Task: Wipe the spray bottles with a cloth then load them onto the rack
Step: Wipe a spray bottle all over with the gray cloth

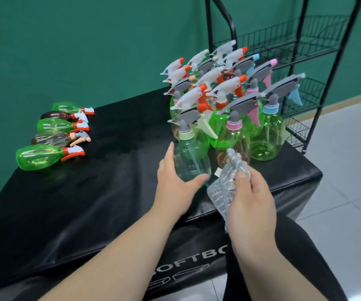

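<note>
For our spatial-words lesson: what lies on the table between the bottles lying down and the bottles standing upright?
Nothing: the head view shows only bare black table cover between the lying bottles and the standing bottles.

white lettering on the front of the glossy black padded block (92, 205), only partly readable

the large white capitals (193, 258) slant along the block's front face and read "oftb", then a rounded letter; the first "o" is clipped by the person's left forearm (114, 257); the last letter is half covered by the right forearm (262, 257), so "o" or "c" cannot be told; under the word stand white outline drawings of long flat boxes (183, 274), without letters; a small white tag (217, 171) on the grey-and-white woven cloth (220, 192) is too small to read
</note>
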